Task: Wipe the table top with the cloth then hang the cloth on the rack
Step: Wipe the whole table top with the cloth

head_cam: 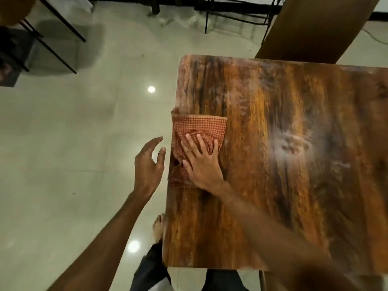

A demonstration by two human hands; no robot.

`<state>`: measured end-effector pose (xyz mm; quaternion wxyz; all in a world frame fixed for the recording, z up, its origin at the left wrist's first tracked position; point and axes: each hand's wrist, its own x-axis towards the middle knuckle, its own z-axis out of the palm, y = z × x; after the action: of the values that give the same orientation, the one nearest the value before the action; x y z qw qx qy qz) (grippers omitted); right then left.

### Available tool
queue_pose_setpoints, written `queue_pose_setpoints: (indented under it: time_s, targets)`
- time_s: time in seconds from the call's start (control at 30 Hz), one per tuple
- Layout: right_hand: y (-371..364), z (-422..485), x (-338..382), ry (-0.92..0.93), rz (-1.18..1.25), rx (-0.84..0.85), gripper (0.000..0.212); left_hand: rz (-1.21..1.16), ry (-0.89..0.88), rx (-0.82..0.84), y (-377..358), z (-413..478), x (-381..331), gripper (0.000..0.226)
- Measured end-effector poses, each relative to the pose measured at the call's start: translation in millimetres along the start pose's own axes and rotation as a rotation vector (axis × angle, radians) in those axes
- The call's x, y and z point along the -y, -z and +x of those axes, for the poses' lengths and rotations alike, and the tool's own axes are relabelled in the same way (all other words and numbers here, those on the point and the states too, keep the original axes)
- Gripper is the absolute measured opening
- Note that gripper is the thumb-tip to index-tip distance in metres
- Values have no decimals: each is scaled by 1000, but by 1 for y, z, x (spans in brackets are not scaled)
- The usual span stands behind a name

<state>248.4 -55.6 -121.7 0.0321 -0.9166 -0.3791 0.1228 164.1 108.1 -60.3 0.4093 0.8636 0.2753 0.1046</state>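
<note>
An orange checked cloth (199,127) lies crumpled at the left edge of the dark wooden table top (283,164), partly hanging over the side. My right hand (201,162) presses flat on the cloth with fingers spread. My left hand (149,164) hovers open just off the table's left edge, beside the cloth, holding nothing. Pale smeared streaks show on the table top to the right of the cloth. No rack is clearly identifiable in view.
Pale glossy floor tiles (73,143) spread to the left of the table. A black metal chair frame (42,38) stands at the far left, another metal frame (237,15) at the back. A wooden board (315,26) rises beyond the table. My bare foot (159,226) is by the table edge.
</note>
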Motion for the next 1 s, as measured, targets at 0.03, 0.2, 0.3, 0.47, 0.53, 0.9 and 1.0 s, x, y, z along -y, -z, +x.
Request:
queue_pose_setpoints:
  time_s: [0.03,0.2,0.3,0.47,0.53,0.9,1.0]
  targets:
    - [3,12,7,-44,-17,19,63,-5,0,18,7,-1,9,33]
    - [-5,-8,67,-298,69,4,61,-22,-35,134,39,-10,30,34]
    - [-27,-101,120,-318,120,7,61,-59,-18,183,54,-20,37,35]
    - [-28,-113,128,-382,161,22,59,-50,-46,291,59,-22,34,37]
    - [-16,-69,114,-449,144,8,59,-42,-89,333,56,-18,27,37]
    - [-14,-104,41,-1057,319,-63,63,5,-292,427,26,40,-14,35]
    - [-1,-54,38,-984,313,-125,63,32,-332,441,11,56,-25,33]
